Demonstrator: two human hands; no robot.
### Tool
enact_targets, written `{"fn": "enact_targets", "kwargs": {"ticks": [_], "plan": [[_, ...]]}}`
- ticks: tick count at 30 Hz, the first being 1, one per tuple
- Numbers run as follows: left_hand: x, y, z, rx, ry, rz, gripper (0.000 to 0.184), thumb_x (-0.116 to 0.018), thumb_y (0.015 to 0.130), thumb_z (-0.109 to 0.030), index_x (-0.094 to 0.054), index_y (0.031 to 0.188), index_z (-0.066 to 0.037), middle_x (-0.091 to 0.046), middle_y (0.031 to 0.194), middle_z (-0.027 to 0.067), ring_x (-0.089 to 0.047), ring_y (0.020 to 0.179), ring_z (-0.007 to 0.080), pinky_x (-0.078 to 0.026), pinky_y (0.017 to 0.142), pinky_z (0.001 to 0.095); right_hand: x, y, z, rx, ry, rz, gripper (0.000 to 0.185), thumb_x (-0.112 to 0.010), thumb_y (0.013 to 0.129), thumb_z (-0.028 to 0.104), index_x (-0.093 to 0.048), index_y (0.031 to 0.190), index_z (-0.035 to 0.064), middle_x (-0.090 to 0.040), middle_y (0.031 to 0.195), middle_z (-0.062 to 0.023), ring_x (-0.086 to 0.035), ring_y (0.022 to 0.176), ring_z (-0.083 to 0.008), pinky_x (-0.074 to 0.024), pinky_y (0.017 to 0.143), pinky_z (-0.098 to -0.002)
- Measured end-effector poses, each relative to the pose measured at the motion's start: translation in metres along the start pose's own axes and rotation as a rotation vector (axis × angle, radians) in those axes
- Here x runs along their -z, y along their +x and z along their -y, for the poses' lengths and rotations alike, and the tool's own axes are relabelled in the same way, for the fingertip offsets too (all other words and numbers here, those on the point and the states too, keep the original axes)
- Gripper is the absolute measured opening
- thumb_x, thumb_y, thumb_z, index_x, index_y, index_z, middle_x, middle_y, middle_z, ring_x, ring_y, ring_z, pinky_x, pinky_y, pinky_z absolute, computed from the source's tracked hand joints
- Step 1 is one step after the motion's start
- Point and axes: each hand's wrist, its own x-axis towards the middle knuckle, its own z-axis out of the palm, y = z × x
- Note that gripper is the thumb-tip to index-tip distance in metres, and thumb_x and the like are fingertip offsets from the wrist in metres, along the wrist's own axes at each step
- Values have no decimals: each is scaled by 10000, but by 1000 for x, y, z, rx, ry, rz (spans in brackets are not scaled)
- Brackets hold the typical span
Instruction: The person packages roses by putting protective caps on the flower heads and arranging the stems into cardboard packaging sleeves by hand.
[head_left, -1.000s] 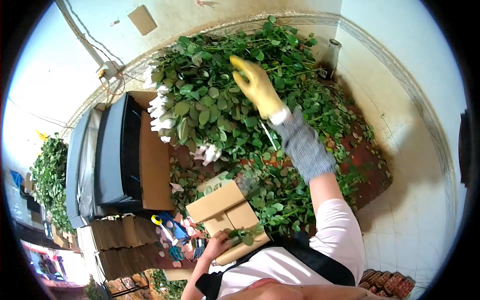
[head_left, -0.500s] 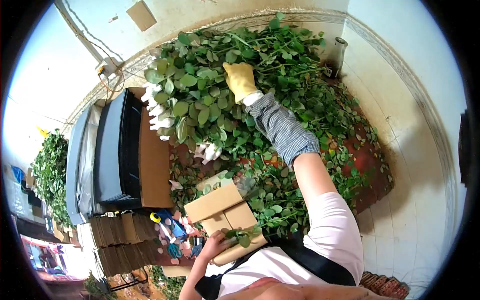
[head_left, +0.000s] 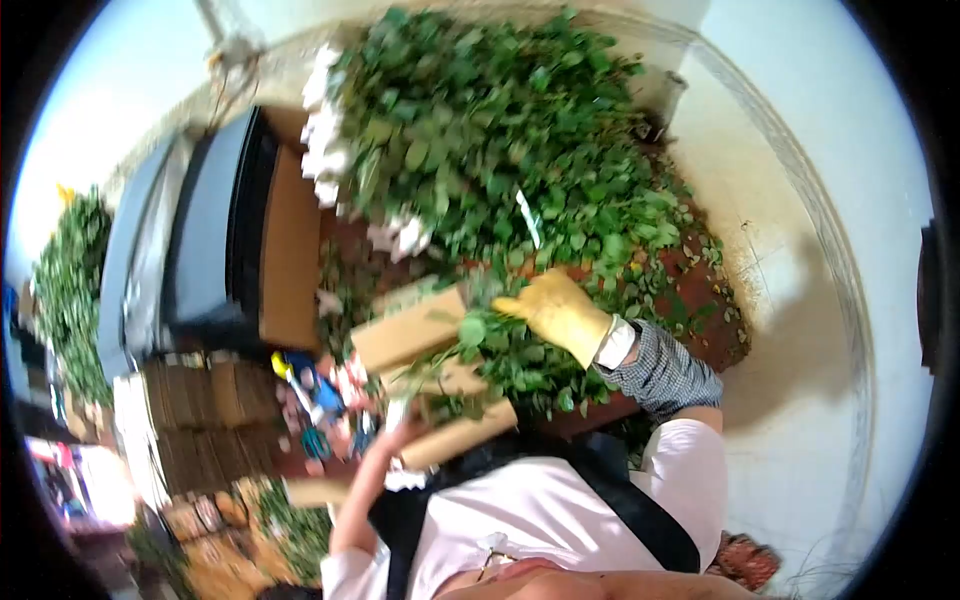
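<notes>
Right hand [head_left: 562,318], gloved, looks closed on leafy stems [head_left: 476,336]; left hand [head_left: 402,437] too blurred to tell its grip. Stems lie between the hands, over cardboard [head_left: 408,330]. Loose pinch could drop them; cardboard edge could snag leaves.

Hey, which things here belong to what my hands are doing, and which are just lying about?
Likely in the job:
- leafy stems between your bare left hand and gloved right hand
- brown cardboard by the left hand
- big leafy pile

Probably lying about:
- teal-handled tool
- stacked cardboard
- grey boxes
</notes>
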Motion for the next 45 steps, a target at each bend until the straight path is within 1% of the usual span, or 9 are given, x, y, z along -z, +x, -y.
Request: {"fn": "enact_targets", "kwargs": {"ticks": [2, 5, 14, 20, 24, 33, 36, 41, 45], "plan": [[31, 3, -73, 315, -94, 53, 279, -726, 852, -192, -664, 1073, -32, -690, 981, 137, -648, 924, 229, -521, 798, 392, -59, -41, 8, -124, -5, 265, 205, -535, 965, 170, -704, 1082, 161, -671, 770, -76, -657, 690, -225, -522, 621, -371], [43, 2, -96, 25, 93, -83, 229, -681, 873, -269, -706, 915, -45, -649, 895, 158, -639, 868, 345, -526, 766, 422, -116, -90, 22, -282, 125, 346, 195, -538, 964, 172, -717, 1001, 104, -708, 868, -86, -678, 783, -227, -544, 695, -364], [50, 8, -108, -94, 629, -75, 592, -747, 674, -165, -585, 1241, -119, -542, 1123, 129, -538, 1036, 327, -472, 907, 433, -109, -101, 63, -362, 30, 185, 197, -506, 910, 109, -701, 881, 104, -668, 772, -106, -643, 754, -297, -526, 720, -398], [53, 4, -105, -83, 287, -84, 402, -722, 766, -160, -663, 1155, -75, -575, 1044, 154, -574, 977, 362, -508, 851, 435, -154, -115, 38, -501, 558, 503, 417, -593, 878, 181, -618, 1289, 117, -639, 1269, -118, -606, 1147, -292, -483, 964, -388], [43, -2, -88, -73, 139, -154, 392, -691, 786, -69, -667, 1177, -66, -564, 1041, 170, -570, 972, 374, -494, 853, 421, -88, -80, -17, -409, 870, 664, 547, -610, 938, 361, -495, 1405, 100, -669, 1181, -124, -635, 1076, -264, -503, 918, -371], [40, 1, -85, -41, 80, -132, 395, -723, 798, -58, -676, 1188, -89, -539, 1026, 139, -561, 940, 311, -506, 816, 373, 57, 148, -115, -142, 690, -705, 345, -536, 990, 157, -568, 1327, 90, -636, 1270, -121, -616, 1137, -244, -473, 1008, -352], [42, 1, -90, -2, 80, -121, 385, -720, 807, -65, -677, 1189, -93, -537, 1027, 133, -556, 941, 305, -504, 817, 364, 37, 232, -187, -406, 381, -760, 251, -551, 933, 177, -670, 1132, 79, -704, 892, -160, -677, 798, -327, -540, 743, -438], [41, 2, -96, 29, 112, -138, 370, -736, 800, -75, -691, 1167, -97, -550, 1021, 131, -564, 947, 304, -497, 832, 365, -18, 261, -183, -549, -4, -268, 186, -602, 850, 205, -676, 967, 81, -700, 992, -138, -668, 925, -284, -534, 760, -424], [39, 2, -98, 84, 32, -168, 378, -742, 774, -71, -700, 1149, -87, -566, 1000, 138, -567, 959, 306, -493, 858, 368, -47, 218, -164, -365, -230, -731, 248, -650, 846, 117, -657, 1091, 77, -690, 929, -88, -684, 833, -271, -546, 750, -392]]}}
